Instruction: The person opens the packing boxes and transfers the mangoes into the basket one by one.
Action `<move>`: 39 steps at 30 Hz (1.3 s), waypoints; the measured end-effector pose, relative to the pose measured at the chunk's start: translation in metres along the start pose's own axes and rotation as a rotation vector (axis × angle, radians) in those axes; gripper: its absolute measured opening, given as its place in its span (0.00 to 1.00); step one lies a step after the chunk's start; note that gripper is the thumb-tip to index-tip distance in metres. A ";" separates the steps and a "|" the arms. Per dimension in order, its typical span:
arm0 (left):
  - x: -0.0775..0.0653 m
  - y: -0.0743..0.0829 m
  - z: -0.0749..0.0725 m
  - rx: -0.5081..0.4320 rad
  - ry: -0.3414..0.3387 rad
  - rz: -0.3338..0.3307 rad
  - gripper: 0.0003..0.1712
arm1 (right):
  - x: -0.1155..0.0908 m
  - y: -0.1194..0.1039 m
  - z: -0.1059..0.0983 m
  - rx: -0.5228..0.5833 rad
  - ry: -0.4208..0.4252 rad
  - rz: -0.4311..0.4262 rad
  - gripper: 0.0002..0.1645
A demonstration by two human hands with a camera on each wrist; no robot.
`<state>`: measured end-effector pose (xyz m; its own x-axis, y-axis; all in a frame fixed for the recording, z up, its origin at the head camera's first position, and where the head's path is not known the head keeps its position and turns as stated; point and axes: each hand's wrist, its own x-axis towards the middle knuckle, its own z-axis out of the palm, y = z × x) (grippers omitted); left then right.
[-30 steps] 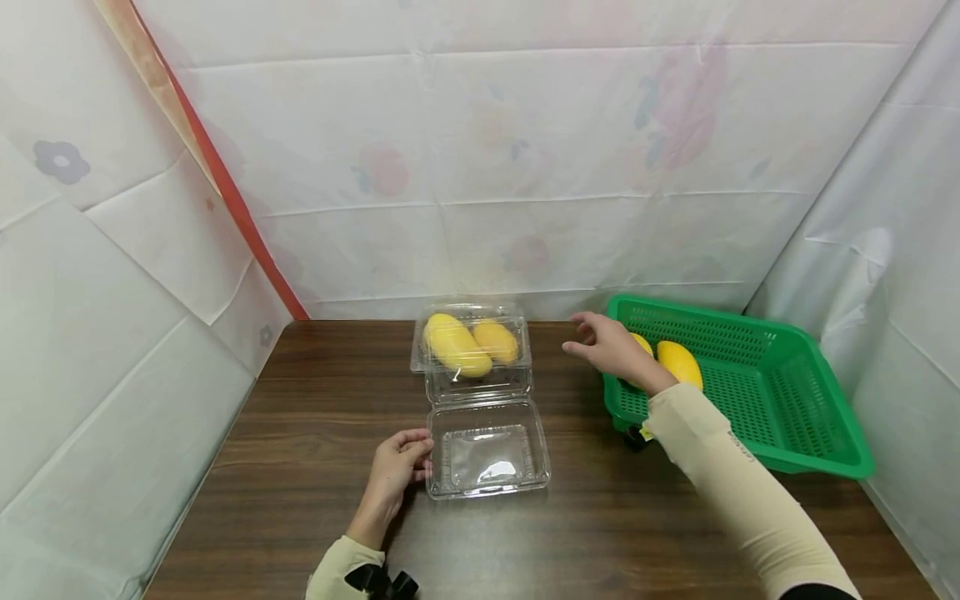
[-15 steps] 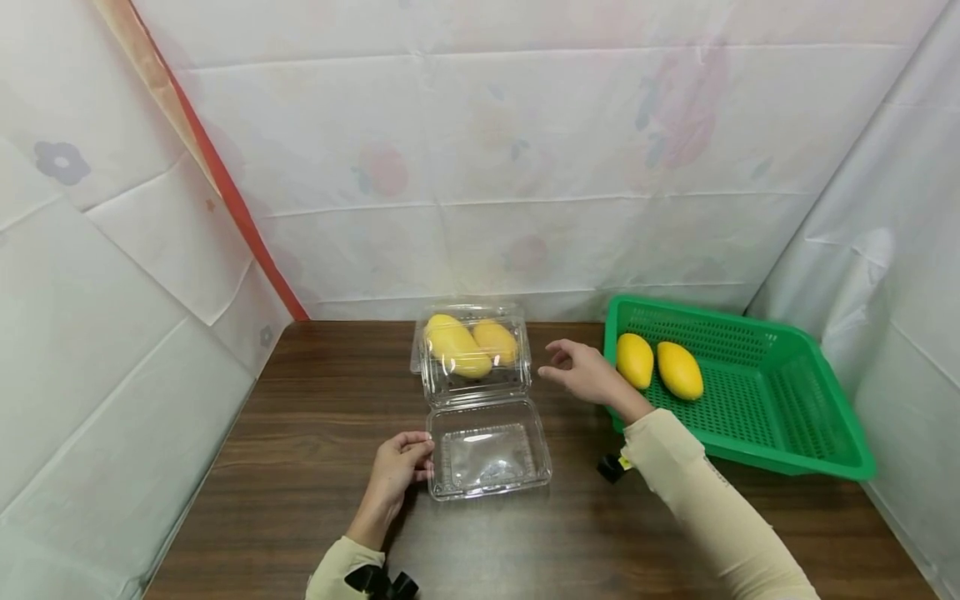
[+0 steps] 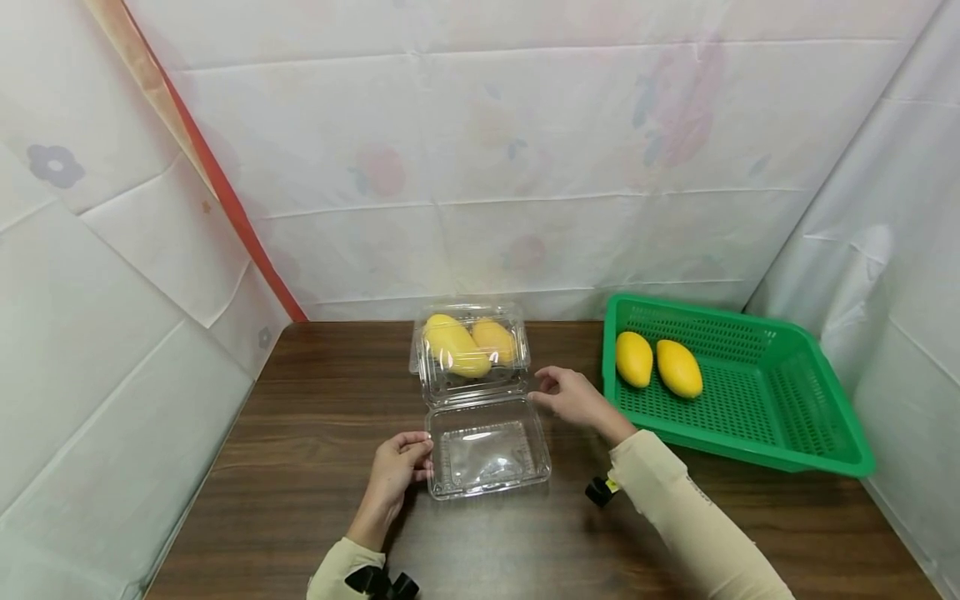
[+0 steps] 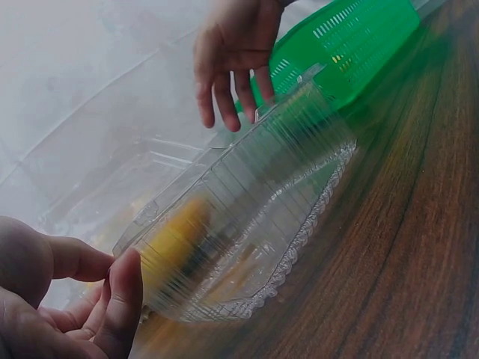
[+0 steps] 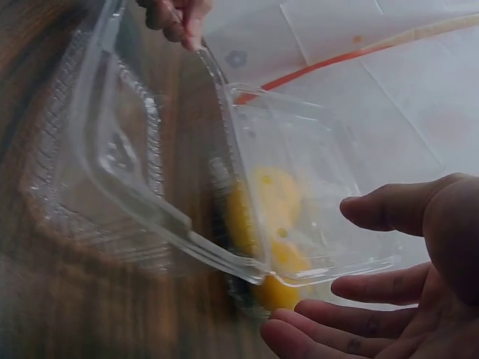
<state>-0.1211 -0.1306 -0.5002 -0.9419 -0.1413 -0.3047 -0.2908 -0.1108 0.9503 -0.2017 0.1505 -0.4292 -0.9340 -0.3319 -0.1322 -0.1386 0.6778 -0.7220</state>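
Note:
A clear plastic clamshell container (image 3: 487,454) lies open on the table, its lid (image 3: 450,392) raised at the back. My left hand (image 3: 396,468) pinches the left rim between thumb and finger, plain in the left wrist view. Beside the hinge on the right is my right hand (image 3: 576,400), its fingers (image 5: 359,325) extended and holding nothing; whether it touches the plastic is hard to tell. Behind the lid, yellow mangoes (image 3: 456,346) show through the plastic of a second clear container (image 3: 517,312).
To the right stands a green basket (image 3: 765,392) with two mangoes (image 3: 679,369) at its left end. White patterned sheets (image 3: 570,167) hang behind and at both sides of the brown wooden table (image 3: 315,450).
My right hand has moved from the basket's left edge leftward and nearer, to the container's hinge. The lid has tilted up slightly. My left hand stays on the rim.

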 end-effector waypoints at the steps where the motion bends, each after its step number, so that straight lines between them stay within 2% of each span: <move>1: 0.000 0.000 0.000 -0.001 0.000 0.000 0.16 | 0.000 0.001 0.002 0.015 -0.003 0.007 0.29; 13: 0.001 -0.003 -0.002 -0.009 0.000 0.006 0.18 | -0.002 0.015 0.025 0.192 -0.031 0.094 0.21; 25: -0.001 -0.002 -0.004 0.001 0.014 0.010 0.17 | -0.005 0.020 0.037 0.363 0.014 0.118 0.18; 30: -0.002 -0.001 -0.005 0.006 0.008 0.011 0.17 | -0.004 0.022 0.040 0.367 0.023 0.119 0.18; 39: -0.002 0.001 -0.012 0.009 0.014 0.010 0.16 | -0.001 0.023 0.042 0.302 0.025 0.097 0.17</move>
<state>-0.1177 -0.1425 -0.4990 -0.9423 -0.1562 -0.2960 -0.2830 -0.1001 0.9539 -0.1898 0.1390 -0.4747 -0.9463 -0.2569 -0.1962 0.0516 0.4791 -0.8763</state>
